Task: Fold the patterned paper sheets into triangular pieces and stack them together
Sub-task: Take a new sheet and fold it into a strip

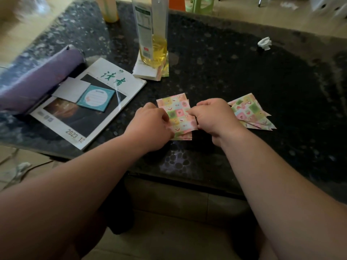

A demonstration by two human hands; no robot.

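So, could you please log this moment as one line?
stage: folding | left hand: grips patterned sheet | right hand: pinches it | folded triangles: piled beside right hand

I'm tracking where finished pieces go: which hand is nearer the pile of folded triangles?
Right. The right hand borders the folded triangles on their left; the left hand is farther left, beyond the patterned sheets both hands hold.

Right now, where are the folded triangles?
Head view: the folded triangles lie fanned on the table, right of centre, partly behind the right hand and beside the flat sheets.
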